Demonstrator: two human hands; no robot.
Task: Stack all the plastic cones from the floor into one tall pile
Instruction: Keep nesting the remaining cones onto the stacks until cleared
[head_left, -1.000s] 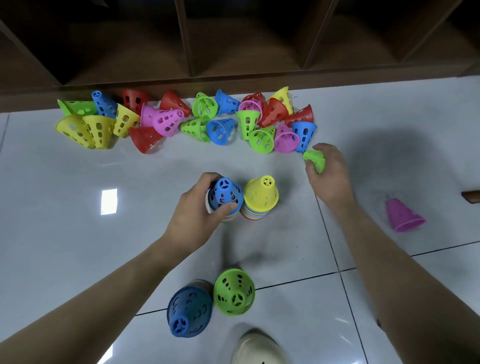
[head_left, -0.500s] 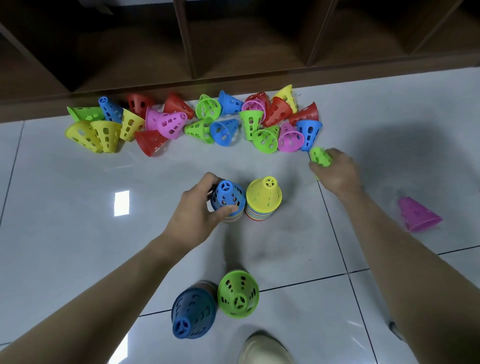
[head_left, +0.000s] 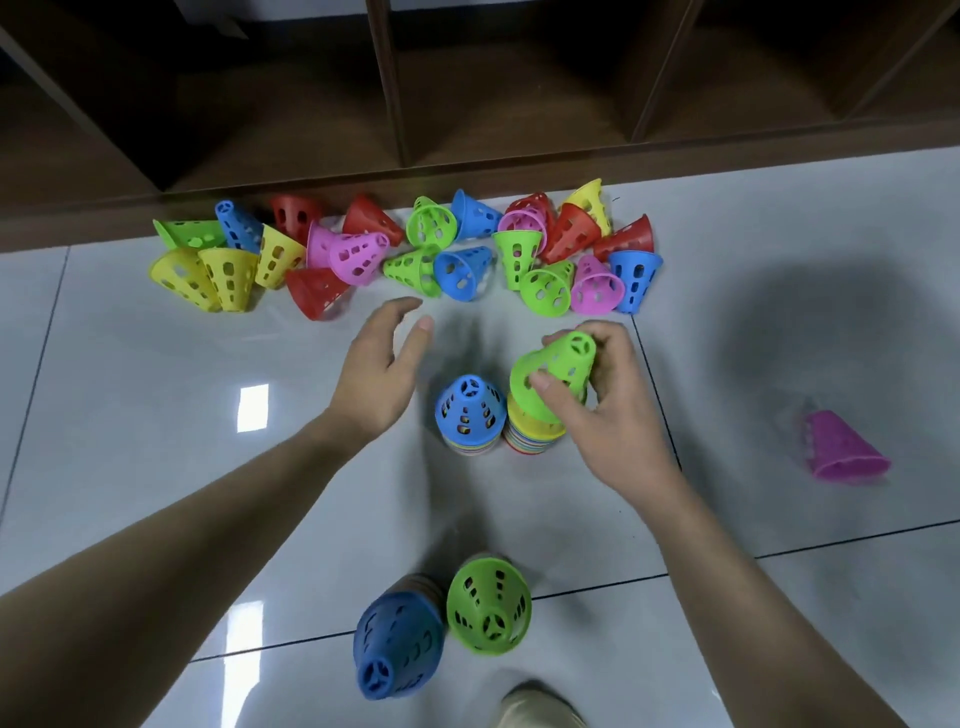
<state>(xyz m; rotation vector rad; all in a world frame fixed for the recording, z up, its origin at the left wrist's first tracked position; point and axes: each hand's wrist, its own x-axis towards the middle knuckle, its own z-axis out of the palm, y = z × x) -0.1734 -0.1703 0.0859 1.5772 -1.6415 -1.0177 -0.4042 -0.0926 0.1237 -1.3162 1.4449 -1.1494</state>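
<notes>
**Green cone held over a stack, loose cones along the shelf**

The glossy pale grey tiled floor (head_left: 156, 467) fills most of the view, with dark grout lines and bright reflections. A dark brown wooden shelf unit (head_left: 467, 104) with open compartments runs along its far edge.

Against the foot of that unit lies a scattered row of perforated plastic cones (head_left: 405, 249) in yellow, green, blue, red and pink, most tipped on their sides, many touching one another. Each is a smooth, truncated cone with rectangular slots in its wall and a spoked round top.

Near the middle of the floor stand two upright piles, just beside each other: the blue-topped stack of cones (head_left: 470, 415) and the yellow-topped stack of cones (head_left: 532, 434). Closer to the camera, two more piles stand side by side: the dark blue-topped stack (head_left: 397, 644) and the green-topped stack (head_left: 488, 605). A lone pink plastic cone (head_left: 844, 447) lies well apart on the right.

The right hand (head_left: 608, 415) grips a bright green perforated cone (head_left: 556, 374), its fingers (head_left: 610, 340) curled round the narrow top and thumb pressed at the wide rim, holding it tilted directly above the yellow-topped stack. The left hand (head_left: 379, 369) hovers beside the blue-topped stack, fingers straight and slightly spread, holding nothing.
</notes>
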